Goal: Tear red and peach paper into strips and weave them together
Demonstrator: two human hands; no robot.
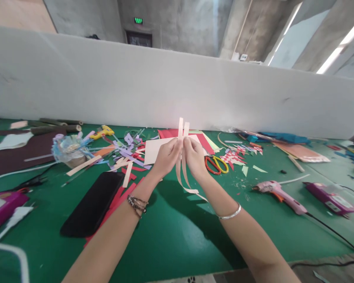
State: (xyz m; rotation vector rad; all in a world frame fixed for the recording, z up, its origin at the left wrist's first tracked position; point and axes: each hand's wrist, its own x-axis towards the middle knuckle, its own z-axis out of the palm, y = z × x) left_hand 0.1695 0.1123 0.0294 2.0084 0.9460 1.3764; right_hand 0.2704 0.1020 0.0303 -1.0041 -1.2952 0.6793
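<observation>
Two pale pink paper strips (181, 127) stand upright between my hands, their tops above my fingers and their long tails curling down below. My left hand (168, 156) pinches the strips from one side. From the other side, my right hand (194, 155) pinches them too, close against the left. The fingers hide where the strips meet. Behind my hands lie a pale paper sheet (153, 151) and red paper (206, 146). Scissors with red and yellow handles (221, 165) rest just right of my right hand.
A black phone (93, 204) lies at left on red strips (115, 206). Coloured paper scraps (128, 151) and a yellow glue gun (103, 132) are beyond it. At right are a pink glue gun (283, 195) with a cord and a purple box (330, 198). A white partition (165, 86) stands behind.
</observation>
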